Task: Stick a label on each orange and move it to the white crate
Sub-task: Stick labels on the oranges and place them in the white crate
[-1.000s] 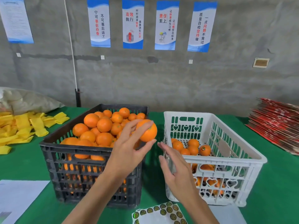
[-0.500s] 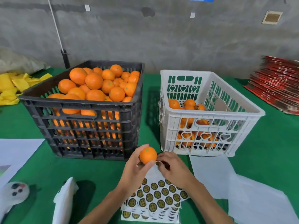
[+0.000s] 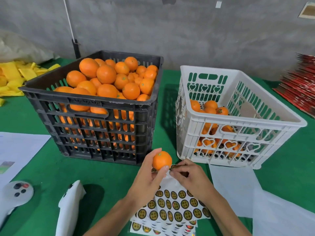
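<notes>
My left hand (image 3: pixel 150 178) grips one orange (image 3: pixel 161 160) just above the sticker sheet (image 3: pixel 172 210), in front of the two crates. My right hand (image 3: pixel 187 178) pinches a round gold-and-black label (image 3: pixel 173 166) peeled off the sheet's top edge, right next to the orange. The black crate (image 3: pixel 95 126) on the left is heaped with oranges. The white crate (image 3: pixel 238 132) on the right holds several oranges, one showing a label (image 3: pixel 220 111).
White backing sheets (image 3: pixel 238 189) lie right of the stickers. Two white handheld devices (image 3: pixel 69 206) lie at lower left beside a paper (image 3: pixel 18 150). Yellow foam sleeves (image 3: pixel 13 77) lie far left, a red stack (image 3: pixel 300 89) far right, on green felt (image 3: pixel 167 103).
My left hand brought the orange down from above the black crate to the sticker sheet. My right hand came down too and took a label from the sheet. The view tilted downward.
</notes>
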Motion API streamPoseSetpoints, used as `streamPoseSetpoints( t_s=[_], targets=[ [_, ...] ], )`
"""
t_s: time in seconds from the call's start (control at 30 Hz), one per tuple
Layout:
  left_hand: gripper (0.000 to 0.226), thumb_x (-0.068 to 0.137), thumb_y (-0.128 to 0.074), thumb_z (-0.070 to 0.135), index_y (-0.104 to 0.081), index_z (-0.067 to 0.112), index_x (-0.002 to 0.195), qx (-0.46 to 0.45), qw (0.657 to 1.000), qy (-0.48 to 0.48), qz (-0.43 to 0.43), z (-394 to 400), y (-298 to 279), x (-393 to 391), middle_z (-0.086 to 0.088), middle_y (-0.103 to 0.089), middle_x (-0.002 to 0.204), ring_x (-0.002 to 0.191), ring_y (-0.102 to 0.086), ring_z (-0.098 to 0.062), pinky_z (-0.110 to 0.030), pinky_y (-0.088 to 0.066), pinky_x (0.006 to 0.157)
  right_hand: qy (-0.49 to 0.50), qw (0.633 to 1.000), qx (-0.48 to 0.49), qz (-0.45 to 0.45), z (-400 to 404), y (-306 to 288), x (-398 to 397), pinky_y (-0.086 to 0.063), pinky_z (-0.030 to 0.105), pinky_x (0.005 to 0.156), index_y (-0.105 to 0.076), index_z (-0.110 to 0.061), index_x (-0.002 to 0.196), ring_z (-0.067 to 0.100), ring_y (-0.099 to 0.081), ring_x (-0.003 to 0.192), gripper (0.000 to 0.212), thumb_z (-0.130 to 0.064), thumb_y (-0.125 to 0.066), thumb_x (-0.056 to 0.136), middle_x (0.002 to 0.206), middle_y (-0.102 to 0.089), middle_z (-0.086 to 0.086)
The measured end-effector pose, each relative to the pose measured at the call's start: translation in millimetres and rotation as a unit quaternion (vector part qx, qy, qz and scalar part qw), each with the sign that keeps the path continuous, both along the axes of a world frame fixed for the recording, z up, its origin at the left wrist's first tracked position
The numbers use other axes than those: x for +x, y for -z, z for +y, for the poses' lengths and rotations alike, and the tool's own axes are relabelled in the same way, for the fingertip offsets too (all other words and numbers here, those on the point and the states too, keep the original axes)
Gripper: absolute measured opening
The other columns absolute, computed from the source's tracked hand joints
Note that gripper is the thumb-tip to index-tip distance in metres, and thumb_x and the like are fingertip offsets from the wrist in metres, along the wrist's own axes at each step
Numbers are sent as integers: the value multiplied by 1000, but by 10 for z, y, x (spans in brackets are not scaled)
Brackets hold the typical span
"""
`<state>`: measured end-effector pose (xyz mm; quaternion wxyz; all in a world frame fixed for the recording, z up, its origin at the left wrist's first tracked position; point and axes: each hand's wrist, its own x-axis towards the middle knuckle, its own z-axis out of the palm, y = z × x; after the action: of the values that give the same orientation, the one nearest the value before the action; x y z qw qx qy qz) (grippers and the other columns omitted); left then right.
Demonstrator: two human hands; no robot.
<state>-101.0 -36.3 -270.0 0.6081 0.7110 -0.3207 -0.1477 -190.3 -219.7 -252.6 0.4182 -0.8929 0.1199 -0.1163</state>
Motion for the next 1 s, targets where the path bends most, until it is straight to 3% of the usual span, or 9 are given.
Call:
streamPoseSetpoints(
  t_s=[0.1,0.2,0.4,0.5,0.6,0.73,0.83,0.93,1.0],
  targets=[
    [64,94,-57,69,-29,57,150,26,1000,8,-11,9,22,15,12,-50,140,102,-73,-13,-38,-60,94,48,996,73,7,-4,-9,22,-50,19,81,-83,-29,83,5,-66,87,7,-26,-79,89,91,-69,-11],
    [65,93,-57,73,-28,59,149,36,999,1,-18,11,48,14,10,-55,134,98,-73,-14,-37,-60,91,75,995,62,13,22,-9,13,-48,19,77,-80,-26,77,4,-64,82,13,-21,-78,89,86,-68,-10],
    [60,94,-56,71,-29,60,146,12,1000,-7,0,-15,7,25,2,-59,130,95,-72,-15,-20,-56,81,171,968,78,-167,278,-211,-20,-48,13,79,-78,-30,91,6,-65,95,11,-24,-71,95,99,-67,-15],
    [54,98,-58,62,-35,56,146,-32,999,-10,11,-39,-106,-33,4,-61,132,109,-69,-17,-22,-56,86,161,960,82,-216,524,-372,-34,-48,11,80,-80,-30,97,6,-64,101,10,-25,-72,94,102,-65,-16],
    [54,98,-60,55,-41,47,148,-88,996,-10,30,-71,-312,-93,11,-64,130,114,-69,-20,-25,-57,90,147,955,94,-239,643,-543,-81,-54,22,82,-81,-31,101,12,-64,107,13,-24,-70,96,107,-65,-13],
    [45,103,-56,37,-47,36,147,-159,986,-36,41,-195,-755,-145,13,-68,127,117,-68,-14,-23,-56,92,92,954,-101,-266,613,-859,-109,-52,26,98,-69,-26,131,14,-55,127,31,-34,-50,107,135,-54,-15],
    [48,98,-57,42,-48,41,145,-175,981,-46,64,-320,-1076,-120,16,-69,127,118,-67,-6,-22,-56,93,77,911,-309,-262,530,-1013,-74,-47,35,109,-49,-20,150,13,-45,140,52,-31,-49,98,154,-43,-6],
    [57,96,-55,54,-41,45,151,-166,984,-35,57,-472,-1350,-93,22,-62,136,124,-61,1,-26,-53,104,108,876,-389,-262,362,-1190,-28,-38,41,117,-40,-15,155,17,-36,148,71,-41,-59,91,160,-39,0],
    [59,96,-51,59,-36,48,152,-149,988,-12,37,-591,-1539,-98,37,-60,130,121,-58,13,-13,-50,99,137,856,-413,-278,215,-1321,0,-40,43,115,-45,-11,152,19,-38,148,69,-41,-64,92,158,-44,2]
  ],
)
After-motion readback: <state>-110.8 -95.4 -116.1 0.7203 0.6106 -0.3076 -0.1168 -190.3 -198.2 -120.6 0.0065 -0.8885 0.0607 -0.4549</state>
